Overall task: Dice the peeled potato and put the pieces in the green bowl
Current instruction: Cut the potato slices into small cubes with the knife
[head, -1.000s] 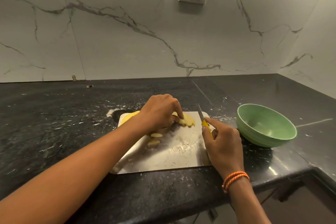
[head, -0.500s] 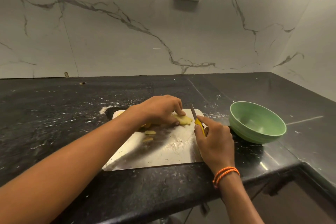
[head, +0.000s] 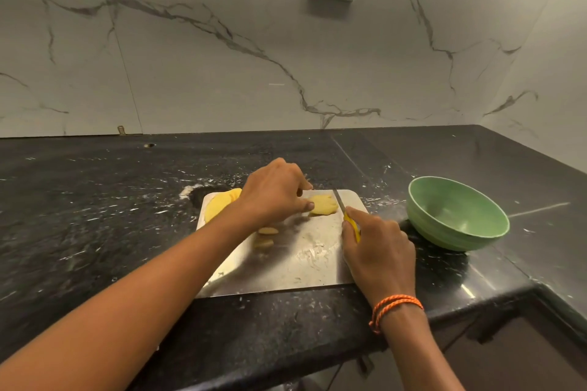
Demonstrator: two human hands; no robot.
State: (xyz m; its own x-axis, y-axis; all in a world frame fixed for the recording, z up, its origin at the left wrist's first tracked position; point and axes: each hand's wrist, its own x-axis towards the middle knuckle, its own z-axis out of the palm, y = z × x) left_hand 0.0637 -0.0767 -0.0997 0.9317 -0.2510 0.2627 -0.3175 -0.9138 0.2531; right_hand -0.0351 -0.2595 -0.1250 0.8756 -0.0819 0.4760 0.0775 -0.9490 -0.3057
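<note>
Potato work sits on the counter (head: 95,200), where a steel board (head: 286,267) lies with the green bowl (head: 457,216) just right of it, apparently still without pieces. On the board's far side I see a slab (head: 323,205) of potato. My left hand (head: 273,192) pinches its left edge, grip clamped on it. My right hand (head: 376,247), nearer the bowl, has its grip closed round the knife (head: 346,211), whose blade runs away from me along the slab's right edge. I judge the next cut goes leftward into the slab.
</note>
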